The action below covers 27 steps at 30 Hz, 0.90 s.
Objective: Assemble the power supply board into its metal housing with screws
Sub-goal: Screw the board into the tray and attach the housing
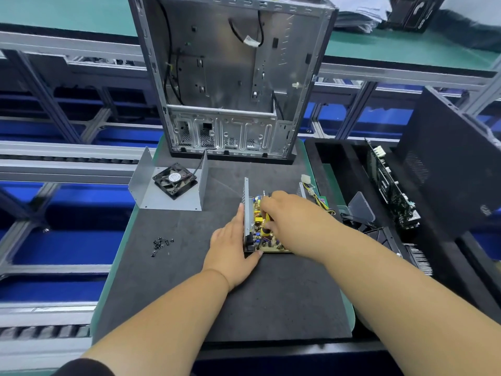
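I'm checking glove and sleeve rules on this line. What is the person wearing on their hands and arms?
No gloves: the left hand and right hand are both bare, with no rings, watch or wrist strap visible. Both forearms are uncovered along all that shows. The only clothing in view is a dark sleeve at the bottom edge, on the left upper arm; the right arm leaves the frame still bare.

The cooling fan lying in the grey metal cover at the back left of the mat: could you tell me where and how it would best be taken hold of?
Probably by two opposite outer edges of the cooling fan frame, coming down from above. It lies flat on the floor of the grey metal cover, whose upright walls block the left and right sides, and its square frame offers firmer edges than the blades. Mind the black cable running off its rear corner.
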Tool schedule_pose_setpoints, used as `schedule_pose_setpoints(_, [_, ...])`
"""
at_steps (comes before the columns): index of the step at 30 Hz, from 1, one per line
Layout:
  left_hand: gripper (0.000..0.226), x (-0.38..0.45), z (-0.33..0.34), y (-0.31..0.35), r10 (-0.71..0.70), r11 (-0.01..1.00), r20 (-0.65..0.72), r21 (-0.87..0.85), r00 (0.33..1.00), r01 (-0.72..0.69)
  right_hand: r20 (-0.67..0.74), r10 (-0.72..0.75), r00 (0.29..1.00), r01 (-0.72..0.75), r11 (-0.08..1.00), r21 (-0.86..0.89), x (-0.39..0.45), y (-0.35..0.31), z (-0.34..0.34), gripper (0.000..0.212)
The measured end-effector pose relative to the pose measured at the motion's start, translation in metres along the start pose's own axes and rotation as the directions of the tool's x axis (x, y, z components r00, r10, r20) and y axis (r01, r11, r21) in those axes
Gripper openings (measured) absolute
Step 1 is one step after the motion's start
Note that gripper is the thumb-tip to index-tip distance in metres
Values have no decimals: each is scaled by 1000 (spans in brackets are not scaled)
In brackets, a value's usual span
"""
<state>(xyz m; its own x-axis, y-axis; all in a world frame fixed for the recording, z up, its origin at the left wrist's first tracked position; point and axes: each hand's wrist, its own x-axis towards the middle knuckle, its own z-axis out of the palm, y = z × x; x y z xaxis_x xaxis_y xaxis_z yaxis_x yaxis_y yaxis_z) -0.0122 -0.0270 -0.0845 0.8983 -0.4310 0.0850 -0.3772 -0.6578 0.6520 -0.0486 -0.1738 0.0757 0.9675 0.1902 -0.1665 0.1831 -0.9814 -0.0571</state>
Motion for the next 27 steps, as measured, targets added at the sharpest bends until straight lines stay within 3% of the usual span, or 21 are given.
schedule_pose_setpoints(13, [111,0,2,-2,1,1000,-11,19,1000,0,-43,139,989,-141,989,-42,7,0,5,20])
schedule_pose_setpoints(20, [113,0,2,-2,-2,1000,-15,15,1000,2,-101,230,968,-228,973,35,7,-2,11,24])
schedule_pose_setpoints(23, [114,-1,2,-1,-6,1000,-13,9,1000,6,-106,201,974,-200,980,22,5,-2,12,20])
schedule_pose_setpoints(27, [114,-1,1,-1,13,1000,-14,22,1000,-13,-59,137,989,-125,976,180,4,3,15,19])
